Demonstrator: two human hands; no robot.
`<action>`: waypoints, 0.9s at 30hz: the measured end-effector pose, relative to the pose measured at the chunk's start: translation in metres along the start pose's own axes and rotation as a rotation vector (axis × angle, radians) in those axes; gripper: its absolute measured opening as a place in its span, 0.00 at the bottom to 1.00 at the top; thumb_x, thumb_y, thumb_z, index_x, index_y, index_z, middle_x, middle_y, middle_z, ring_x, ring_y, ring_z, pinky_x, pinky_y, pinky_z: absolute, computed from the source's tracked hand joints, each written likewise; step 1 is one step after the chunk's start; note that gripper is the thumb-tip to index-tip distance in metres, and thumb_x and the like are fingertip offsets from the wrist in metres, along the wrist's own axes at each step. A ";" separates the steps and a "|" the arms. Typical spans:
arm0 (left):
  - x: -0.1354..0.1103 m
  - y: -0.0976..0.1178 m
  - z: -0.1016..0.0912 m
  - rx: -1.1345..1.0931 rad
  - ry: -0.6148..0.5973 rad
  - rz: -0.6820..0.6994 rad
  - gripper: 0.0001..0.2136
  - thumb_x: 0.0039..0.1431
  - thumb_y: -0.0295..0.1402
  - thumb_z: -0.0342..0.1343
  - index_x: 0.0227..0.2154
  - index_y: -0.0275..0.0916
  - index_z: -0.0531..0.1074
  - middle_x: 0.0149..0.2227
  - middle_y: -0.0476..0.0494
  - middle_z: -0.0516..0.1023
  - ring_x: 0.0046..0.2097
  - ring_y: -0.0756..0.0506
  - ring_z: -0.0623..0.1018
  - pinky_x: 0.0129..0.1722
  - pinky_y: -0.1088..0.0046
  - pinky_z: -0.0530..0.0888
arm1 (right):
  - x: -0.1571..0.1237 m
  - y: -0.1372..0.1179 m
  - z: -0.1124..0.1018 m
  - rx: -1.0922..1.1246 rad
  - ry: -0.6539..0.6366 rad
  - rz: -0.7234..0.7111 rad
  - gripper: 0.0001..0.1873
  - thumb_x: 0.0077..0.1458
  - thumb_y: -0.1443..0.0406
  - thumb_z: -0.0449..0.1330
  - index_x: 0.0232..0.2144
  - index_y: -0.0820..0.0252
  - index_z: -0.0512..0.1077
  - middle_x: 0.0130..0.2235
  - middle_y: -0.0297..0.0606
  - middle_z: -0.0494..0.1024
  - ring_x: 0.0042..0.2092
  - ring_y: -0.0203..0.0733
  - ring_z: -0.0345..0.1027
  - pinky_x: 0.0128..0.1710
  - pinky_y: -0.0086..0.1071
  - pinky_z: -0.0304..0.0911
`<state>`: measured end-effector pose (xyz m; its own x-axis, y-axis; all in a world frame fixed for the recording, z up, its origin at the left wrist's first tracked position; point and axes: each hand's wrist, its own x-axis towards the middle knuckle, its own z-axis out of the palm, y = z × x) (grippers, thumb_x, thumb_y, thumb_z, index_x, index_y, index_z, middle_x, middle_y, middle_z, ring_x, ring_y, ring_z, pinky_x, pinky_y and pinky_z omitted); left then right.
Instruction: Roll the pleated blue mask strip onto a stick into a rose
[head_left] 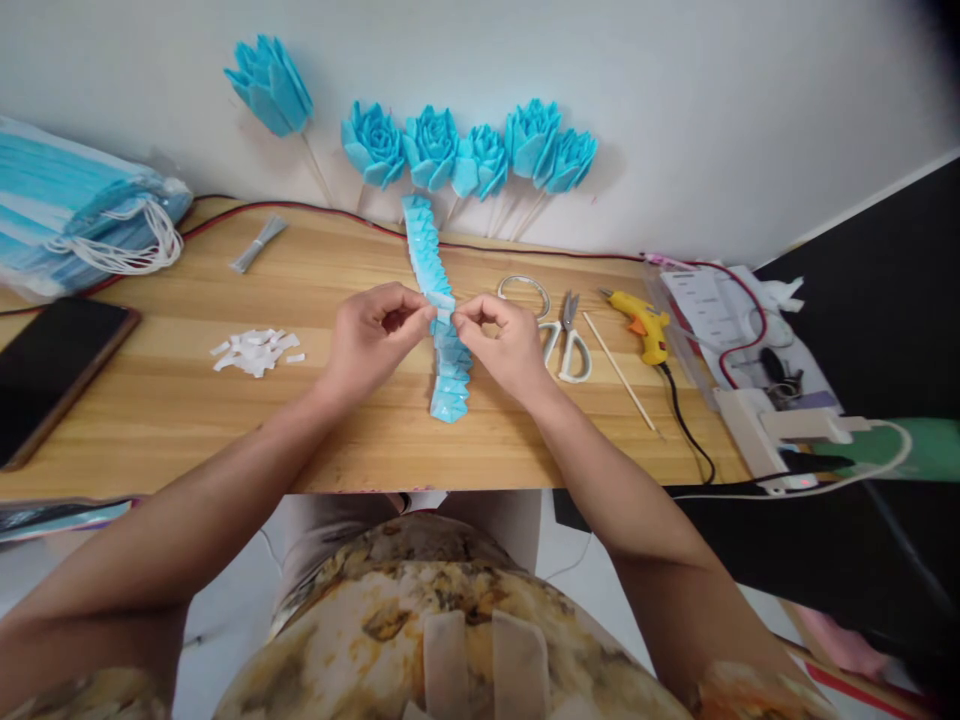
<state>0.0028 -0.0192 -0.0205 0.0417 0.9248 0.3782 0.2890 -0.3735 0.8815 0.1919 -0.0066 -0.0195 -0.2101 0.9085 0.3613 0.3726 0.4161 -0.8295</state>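
Over the middle of the desk, my left hand [375, 335] and my right hand [504, 345] pinch a small whitish piece [443, 306] between their fingertips, one at each side. Whether it is loose or part of what lies below, I cannot tell. Directly beneath runs a long row of folded light-blue petals [426, 255], overlapping one another from near the wall towards the front edge. My fingers cover part of that row. Left of my left hand lies a loose pile of small white strips [259, 352].
Several blue flowers [431, 148] on sticks lean on the wall. Right are scissors [568, 335], a tape roll [525, 283], a thin stick [621, 372], a yellow glue gun [641, 325] and a power strip [757, 430]. Left: phone [60, 370], bagged face masks [82, 205], wire bundle [259, 243].
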 end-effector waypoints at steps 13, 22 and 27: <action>0.000 -0.007 0.000 0.259 -0.054 0.137 0.06 0.62 0.36 0.61 0.32 0.43 0.82 0.25 0.49 0.73 0.31 0.46 0.72 0.34 0.68 0.68 | -0.003 0.008 0.005 -0.231 0.014 -0.206 0.08 0.58 0.68 0.59 0.27 0.56 0.74 0.28 0.33 0.77 0.33 0.38 0.68 0.39 0.34 0.63; 0.000 -0.007 0.002 0.126 -0.065 0.024 0.05 0.57 0.31 0.59 0.28 0.41 0.79 0.23 0.51 0.72 0.27 0.50 0.68 0.29 0.71 0.65 | -0.003 0.012 0.007 -0.309 0.018 -0.343 0.08 0.57 0.71 0.58 0.28 0.55 0.73 0.29 0.33 0.78 0.34 0.39 0.68 0.40 0.35 0.62; 0.000 -0.005 0.002 0.054 -0.082 -0.003 0.05 0.57 0.34 0.60 0.28 0.40 0.78 0.22 0.52 0.71 0.25 0.51 0.66 0.26 0.73 0.63 | -0.003 0.013 0.007 -0.301 0.024 -0.358 0.08 0.58 0.71 0.59 0.28 0.55 0.72 0.29 0.32 0.78 0.34 0.39 0.69 0.40 0.35 0.61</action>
<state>0.0038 -0.0173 -0.0252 0.1184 0.9294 0.3495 0.3406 -0.3686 0.8649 0.1910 -0.0041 -0.0343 -0.3533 0.7046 0.6154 0.5266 0.6935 -0.4917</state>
